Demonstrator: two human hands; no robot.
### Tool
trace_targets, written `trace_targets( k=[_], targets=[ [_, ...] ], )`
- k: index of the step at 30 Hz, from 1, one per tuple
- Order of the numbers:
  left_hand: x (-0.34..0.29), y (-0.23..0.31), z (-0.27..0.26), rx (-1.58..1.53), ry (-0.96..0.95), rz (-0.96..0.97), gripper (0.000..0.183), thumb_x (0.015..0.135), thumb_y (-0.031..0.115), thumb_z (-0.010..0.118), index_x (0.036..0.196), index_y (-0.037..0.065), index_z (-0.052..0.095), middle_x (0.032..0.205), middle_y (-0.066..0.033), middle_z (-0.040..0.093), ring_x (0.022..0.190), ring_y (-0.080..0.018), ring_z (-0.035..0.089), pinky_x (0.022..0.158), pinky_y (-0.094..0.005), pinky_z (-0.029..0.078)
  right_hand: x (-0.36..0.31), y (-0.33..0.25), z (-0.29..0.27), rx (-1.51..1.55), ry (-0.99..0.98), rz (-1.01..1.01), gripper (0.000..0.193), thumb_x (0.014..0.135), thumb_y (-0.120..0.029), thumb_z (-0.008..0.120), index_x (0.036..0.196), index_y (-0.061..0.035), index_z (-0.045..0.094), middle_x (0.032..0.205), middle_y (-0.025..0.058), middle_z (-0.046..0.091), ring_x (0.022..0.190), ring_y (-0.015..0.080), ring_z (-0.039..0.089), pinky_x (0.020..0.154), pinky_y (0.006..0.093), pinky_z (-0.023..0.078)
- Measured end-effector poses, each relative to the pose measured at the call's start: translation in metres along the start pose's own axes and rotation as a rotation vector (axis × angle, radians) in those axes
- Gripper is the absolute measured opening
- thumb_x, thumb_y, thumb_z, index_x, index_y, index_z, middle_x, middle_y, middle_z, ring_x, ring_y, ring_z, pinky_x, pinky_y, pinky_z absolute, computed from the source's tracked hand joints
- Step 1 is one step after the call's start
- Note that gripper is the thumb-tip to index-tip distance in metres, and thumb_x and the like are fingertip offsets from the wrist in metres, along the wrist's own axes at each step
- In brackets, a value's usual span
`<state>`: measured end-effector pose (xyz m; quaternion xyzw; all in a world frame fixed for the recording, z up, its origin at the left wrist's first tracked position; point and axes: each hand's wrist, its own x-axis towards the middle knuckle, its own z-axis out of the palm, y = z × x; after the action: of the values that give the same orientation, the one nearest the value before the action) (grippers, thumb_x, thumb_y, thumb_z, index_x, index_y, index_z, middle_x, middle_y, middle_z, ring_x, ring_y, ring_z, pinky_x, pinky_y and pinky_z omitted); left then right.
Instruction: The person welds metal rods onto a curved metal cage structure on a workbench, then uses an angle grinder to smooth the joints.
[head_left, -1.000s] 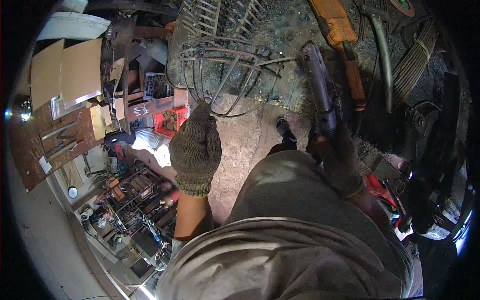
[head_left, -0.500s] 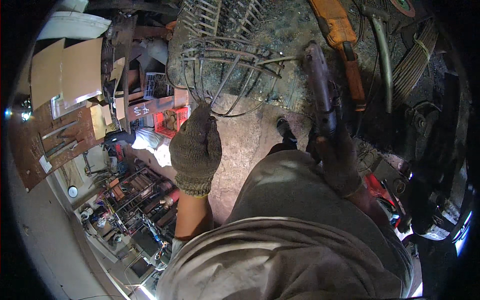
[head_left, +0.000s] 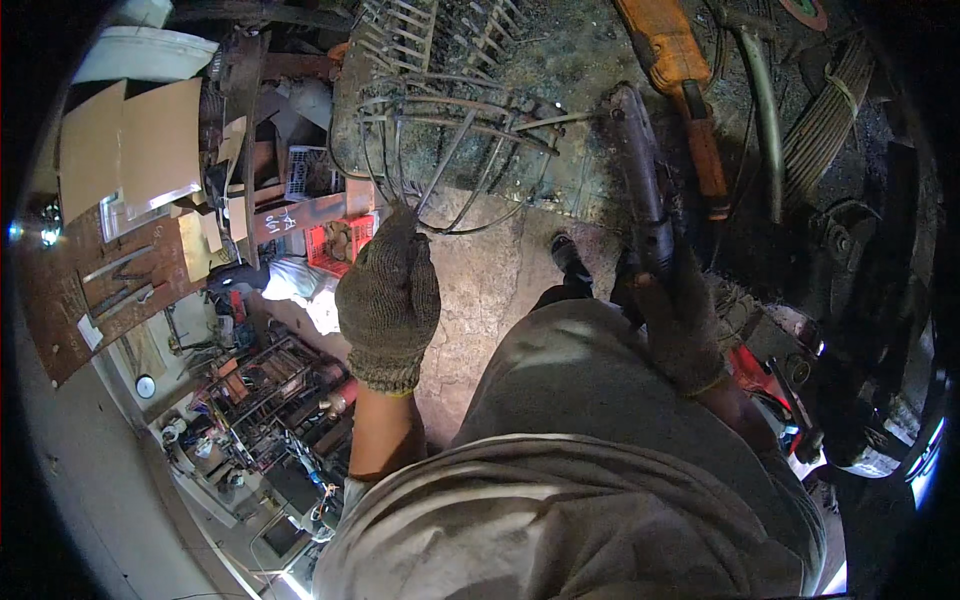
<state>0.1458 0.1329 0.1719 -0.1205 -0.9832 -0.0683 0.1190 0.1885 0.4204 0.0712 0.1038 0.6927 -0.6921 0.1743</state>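
Observation:
My left hand (head_left: 390,300), in a dark knitted glove, is closed around the near ends of a frame of bent metal rods (head_left: 440,125). The frame's curved rods reach over the edge of a dirty metal-topped workbench (head_left: 580,60). My right hand (head_left: 680,325), gloved too, grips a long dark barrel-shaped tool (head_left: 637,155) by its near end. This tool points away from me over the bench edge, just right of the rod frame; its exact kind is unclear. Part of the right-hand fingers lies in shadow.
On the bench lie comb-like metal racks (head_left: 405,35), an orange tool (head_left: 675,55), a hammer with a tubular metal handle (head_left: 767,120) and a tied bundle of rods (head_left: 825,125). A red crate (head_left: 325,245) stands left, near cardboard sheets (head_left: 160,140). My foot (head_left: 568,255) is below the bench edge.
Both hands keep their grips. The barrel-shaped tool, blurred before, now looks sharper and nearly still. The rod frame and left hand sit very slightly further left in the picture.

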Motion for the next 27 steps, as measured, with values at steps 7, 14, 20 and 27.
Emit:
trace_targets(
  k=[7,14,20,27],
  targets=[
    [0.000,0.002,0.000,0.005,0.011,0.007,0.029,0.090,0.010,0.066,0.118,0.002,0.068,0.110,-0.0166,0.073,0.091,-0.0326,0.073,0.076,-0.0392,0.058,-0.001,0.011,-0.001,-0.023,-0.041,0.023,0.037,0.102,-0.020,0.052,0.134,-0.0021,0.045,0.086,0.0026,0.060,0.072,0.0093,0.055,0.060,0.0289,0.046],
    [-0.003,-0.001,0.002,-0.010,0.016,0.001,0.029,0.090,0.011,0.067,0.118,0.003,0.068,0.111,-0.0161,0.073,0.086,-0.0324,0.073,0.073,-0.0395,0.058,0.000,0.005,0.000,0.014,-0.030,0.018,0.037,0.103,-0.022,0.052,0.133,-0.0027,0.044,0.082,0.0022,0.059,0.068,0.0088,0.053,0.057,0.0277,0.044],
    [0.001,0.002,-0.005,0.030,-0.047,-0.019,0.030,0.090,0.013,0.068,0.119,0.005,0.068,0.111,-0.0151,0.073,0.083,-0.0319,0.073,0.069,-0.0391,0.058,0.000,0.001,-0.002,0.061,0.012,-0.024,0.035,0.103,-0.020,0.052,0.132,-0.0037,0.044,0.080,0.0015,0.058,0.067,0.0096,0.053,0.055,0.0279,0.044],
    [0.004,0.011,-0.019,0.080,-0.079,0.012,0.032,0.089,0.013,0.068,0.120,0.005,0.067,0.108,-0.0162,0.073,0.078,-0.0325,0.072,0.066,-0.0401,0.057,0.000,0.008,0.000,0.219,0.037,0.025,0.030,0.103,-0.019,0.051,0.128,-0.0051,0.045,0.084,0.0013,0.058,0.068,0.0091,0.053,0.057,0.0272,0.045]
  ],
)
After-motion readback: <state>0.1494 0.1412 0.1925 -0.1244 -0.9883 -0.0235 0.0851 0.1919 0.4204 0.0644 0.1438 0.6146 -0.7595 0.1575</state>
